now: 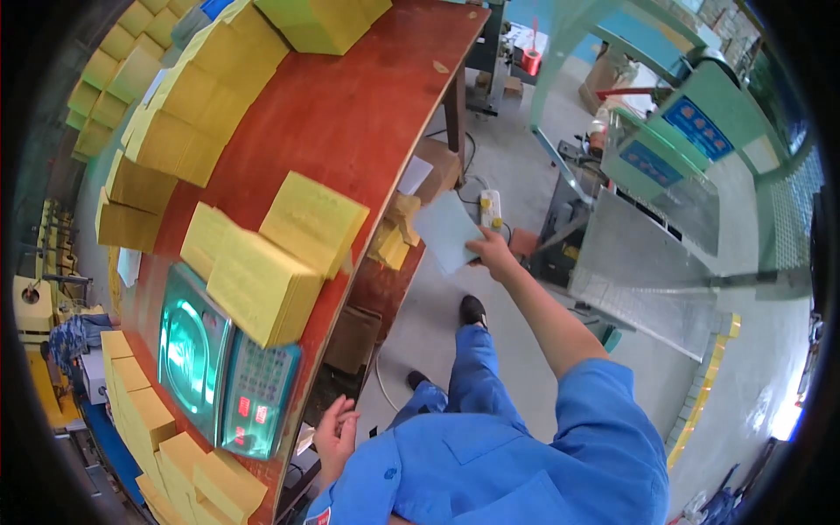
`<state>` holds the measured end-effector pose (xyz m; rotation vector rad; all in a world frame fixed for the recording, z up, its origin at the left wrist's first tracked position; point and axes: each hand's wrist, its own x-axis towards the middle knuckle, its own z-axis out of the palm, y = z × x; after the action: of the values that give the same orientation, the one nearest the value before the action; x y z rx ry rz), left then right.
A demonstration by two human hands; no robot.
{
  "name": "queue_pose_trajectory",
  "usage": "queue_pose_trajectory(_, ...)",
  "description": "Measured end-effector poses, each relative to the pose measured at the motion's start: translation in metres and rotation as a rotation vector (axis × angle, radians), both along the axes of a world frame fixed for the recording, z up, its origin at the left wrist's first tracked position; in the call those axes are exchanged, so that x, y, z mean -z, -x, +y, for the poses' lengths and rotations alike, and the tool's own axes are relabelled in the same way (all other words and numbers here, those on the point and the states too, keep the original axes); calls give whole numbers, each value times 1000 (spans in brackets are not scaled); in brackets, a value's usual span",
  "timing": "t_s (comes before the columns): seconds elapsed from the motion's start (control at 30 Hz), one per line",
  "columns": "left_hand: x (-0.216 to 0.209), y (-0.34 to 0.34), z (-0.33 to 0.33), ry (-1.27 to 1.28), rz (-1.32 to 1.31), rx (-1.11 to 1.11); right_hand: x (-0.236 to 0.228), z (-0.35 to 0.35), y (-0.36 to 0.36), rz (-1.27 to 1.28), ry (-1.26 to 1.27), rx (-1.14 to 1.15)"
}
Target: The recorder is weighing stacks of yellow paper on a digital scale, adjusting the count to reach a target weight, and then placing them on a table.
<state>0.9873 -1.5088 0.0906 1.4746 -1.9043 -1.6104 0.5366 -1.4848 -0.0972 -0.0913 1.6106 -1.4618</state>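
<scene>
In my right hand is a pale blue sheet, pinched at its edge and held out over the floor beside the table. My left hand hangs low by the table's near edge, fingers loosely bent and apart, with nothing in it. Closest to that hand is a digital scale with a keypad and lit red digits. Thick stacks of yellow paper lie on the table just beyond the scale, partly covering its corner.
The red table runs along my left, with more yellow stacks along its far side and others near the scale. To my right stands a green machine with a metal plate. A power strip and cables lie on the floor.
</scene>
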Motion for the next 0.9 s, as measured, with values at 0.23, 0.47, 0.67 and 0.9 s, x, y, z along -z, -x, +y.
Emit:
queue_pose_trajectory(0.23,31,55,22,-149,-79,-226,87,-196,114,162,-39,-254)
queue_pose_trajectory(0.47,24,84,65,-209,-50,-222,107,-143,39,733,-205,-71)
queue_pose_trajectory(0.67,22,154,68,-8,-207,432,182,183,-117,698,-295,-98)
queue_pose_trajectory(0.9,10,238,153,542,-162,1340,209,586,-245,209,-1214,-229)
